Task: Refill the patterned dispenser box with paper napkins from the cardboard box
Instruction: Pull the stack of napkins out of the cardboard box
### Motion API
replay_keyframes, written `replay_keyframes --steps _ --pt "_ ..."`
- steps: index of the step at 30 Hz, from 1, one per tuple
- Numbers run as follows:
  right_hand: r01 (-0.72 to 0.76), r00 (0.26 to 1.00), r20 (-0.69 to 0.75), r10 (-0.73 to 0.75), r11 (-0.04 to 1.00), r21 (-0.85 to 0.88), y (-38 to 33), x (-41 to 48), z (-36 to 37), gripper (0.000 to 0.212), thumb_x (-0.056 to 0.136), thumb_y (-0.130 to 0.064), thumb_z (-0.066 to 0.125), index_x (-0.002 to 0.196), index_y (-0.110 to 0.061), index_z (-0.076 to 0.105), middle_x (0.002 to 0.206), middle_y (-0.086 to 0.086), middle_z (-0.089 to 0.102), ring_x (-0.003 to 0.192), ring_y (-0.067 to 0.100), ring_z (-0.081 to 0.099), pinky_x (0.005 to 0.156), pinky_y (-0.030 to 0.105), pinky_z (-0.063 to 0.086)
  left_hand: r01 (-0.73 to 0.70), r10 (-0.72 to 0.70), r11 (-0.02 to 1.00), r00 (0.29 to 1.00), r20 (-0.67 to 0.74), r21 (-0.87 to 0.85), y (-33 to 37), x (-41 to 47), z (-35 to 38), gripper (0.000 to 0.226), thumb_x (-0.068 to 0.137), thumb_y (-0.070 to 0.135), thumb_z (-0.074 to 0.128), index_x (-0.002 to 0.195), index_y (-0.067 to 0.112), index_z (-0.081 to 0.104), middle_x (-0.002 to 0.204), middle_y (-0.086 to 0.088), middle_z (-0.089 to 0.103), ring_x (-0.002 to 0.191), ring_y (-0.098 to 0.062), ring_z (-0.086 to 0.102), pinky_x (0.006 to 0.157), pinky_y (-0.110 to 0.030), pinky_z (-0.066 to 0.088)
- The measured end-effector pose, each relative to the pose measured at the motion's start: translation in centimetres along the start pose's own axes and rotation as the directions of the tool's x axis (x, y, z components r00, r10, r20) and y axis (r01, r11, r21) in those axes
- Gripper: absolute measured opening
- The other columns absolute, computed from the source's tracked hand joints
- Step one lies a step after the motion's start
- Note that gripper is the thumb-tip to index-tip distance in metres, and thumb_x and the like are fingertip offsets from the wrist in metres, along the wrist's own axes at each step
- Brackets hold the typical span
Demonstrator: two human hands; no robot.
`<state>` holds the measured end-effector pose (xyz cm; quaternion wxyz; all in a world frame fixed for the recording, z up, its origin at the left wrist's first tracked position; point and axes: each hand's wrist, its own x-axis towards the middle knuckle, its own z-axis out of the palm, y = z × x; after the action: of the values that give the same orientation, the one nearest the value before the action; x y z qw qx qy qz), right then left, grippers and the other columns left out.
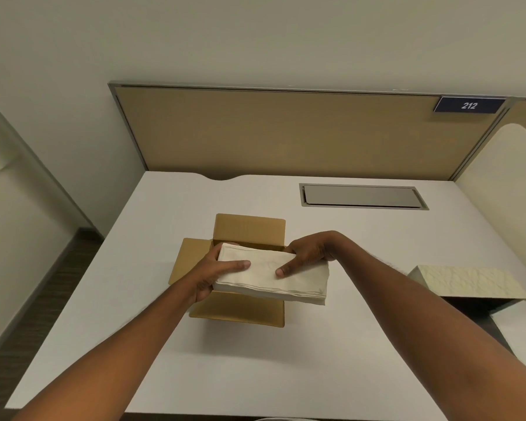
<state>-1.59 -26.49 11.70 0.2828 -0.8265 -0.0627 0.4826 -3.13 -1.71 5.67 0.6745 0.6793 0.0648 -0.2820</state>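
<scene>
An open cardboard box (243, 229) stands in the middle of the white desk (362, 238), its flaps spread out. Just above it I hold a thick stack of white paper napkins (264, 278) level with both hands. My left hand (216, 273) grips the stack's left end, thumb on top. My right hand (308, 253) grips the far right side, index finger lying across the top. The stack hides most of the box's inside. The patterned dispenser box (468, 282), cream with an embossed pattern, sits at the desk's right edge, its dark opening facing me.
A grey cable hatch (362, 197) is set flush in the desk behind the boxes. A tan partition (286, 132) with a "212" label (469, 105) walls off the back. The desk's left edge drops to the floor (43, 299).
</scene>
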Motion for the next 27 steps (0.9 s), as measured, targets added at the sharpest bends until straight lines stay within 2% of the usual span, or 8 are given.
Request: replay_keyframes --steps 6,11,15,17,19,21,23,27 --pt "0.018 0.999 -0.037 -0.013 0.99 0.141 2.5 -0.2 0.5 0.08 0.071 -0.063 0.072 0.135 -0.021 0.05 0.125 0.003 0.067 0.109 0.02 0.067 0.098 0.038 0.053 0.018 -0.017 0.998 1.0 0.015 -0.066 0.2 -0.6 0.6 0.077 0.05 0.025 0.09 0.12 0.021 0.059 0.114 -0.008 0.071 0.106 -0.029 0.066 0.084 -0.038 0.056" --pt "0.083 0.993 -0.115 -0.038 0.908 0.412 5.8 -0.7 0.6 0.059 0.079 -0.045 0.072 0.131 -0.023 0.056 0.116 0.004 0.067 0.102 0.022 0.065 0.096 0.049 0.052 0.013 -0.016 0.996 0.999 -0.034 -0.083 -0.3 -0.6 1.0 0.08 0.048 0.03 0.092 0.121 0.022 0.059 0.116 -0.007 0.071 0.107 -0.029 0.066 0.09 -0.042 0.055" --pt "0.23 0.97 -0.211 -0.118 0.72 0.655 7.7 -0.8 1.9 0.049 0.078 -0.035 0.073 0.122 -0.017 0.061 0.108 0.008 0.07 0.096 0.028 0.067 0.081 0.051 0.057 0.002 -0.011 0.995 0.996 -0.085 -0.101 -0.7 -0.5 1.9 0.082 0.049 0.032 0.092 0.122 0.024 0.057 0.117 -0.004 0.07 0.109 -0.027 0.065 0.094 -0.045 0.053" --pt "0.311 0.947 -0.295 -0.13 0.609 0.73 8.2 -0.8 2.9 0.043 0.083 -0.031 0.073 0.121 -0.016 0.06 0.107 0.008 0.07 0.093 0.028 0.068 0.083 0.055 0.056 -0.013 0.001 0.995 0.992 -0.124 -0.099 -0.9 -0.3 2.6 0.082 0.05 0.032 0.093 0.123 0.024 0.056 0.118 -0.003 0.069 0.108 -0.025 0.065 0.093 -0.045 0.054" --pt "0.357 0.923 -0.378 -0.076 0.541 0.762 8.4 -1.0 3.8 0.045 0.087 -0.03 0.071 0.127 -0.02 0.053 0.115 0.007 0.065 0.097 0.028 0.066 0.085 0.058 0.055 -0.036 0.025 0.998 0.981 -0.191 -0.053 -1.0 -0.2 3.3 0.08 0.054 0.036 0.091 0.123 0.024 0.053 0.119 -0.001 0.067 0.108 -0.023 0.064 0.093 -0.044 0.053" --pt "0.38 0.887 -0.461 0.03 0.519 0.766 8.5 -1.4 4.7 0.057 0.088 -0.034 0.069 0.136 -0.029 0.039 0.125 0.005 0.053 0.103 0.028 0.062 0.08 0.051 0.059 -0.057 0.063 0.998 0.965 -0.256 0.029 -0.9 -0.1 4.3 0.078 0.061 0.04 0.087 0.126 0.026 0.047 0.122 0.0 0.062 0.111 -0.022 0.061 0.098 -0.045 0.05" --pt "0.436 0.828 -0.552 0.097 0.507 0.744 8.9 -1.7 5.4 0.061 0.089 -0.036 0.067 0.139 -0.039 0.032 0.122 -0.002 0.045 0.108 0.03 0.059 0.077 0.047 0.06 -0.066 0.1 0.99 0.954 -0.283 0.128 -0.8 -0.1 5.6 0.074 0.071 0.043 0.079 0.132 0.026 0.04 0.126 0.001 0.057 0.114 -0.022 0.056 0.1 -0.043 0.047" --pt "0.461 0.742 -0.649 0.17 0.574 0.677 10.6 -2.4 6.2 0.046 0.092 -0.042 0.058 0.132 -0.034 0.039 0.126 0.002 0.048 0.111 0.029 0.059 0.078 0.044 0.061 -0.033 0.086 0.979 0.962 -0.26 0.203 -0.7 -0.2 8.1 0.075 0.079 0.045 0.071 0.14 0.026 0.032 0.131 0.002 0.052 0.118 -0.022 0.052 0.101 -0.04 0.044"
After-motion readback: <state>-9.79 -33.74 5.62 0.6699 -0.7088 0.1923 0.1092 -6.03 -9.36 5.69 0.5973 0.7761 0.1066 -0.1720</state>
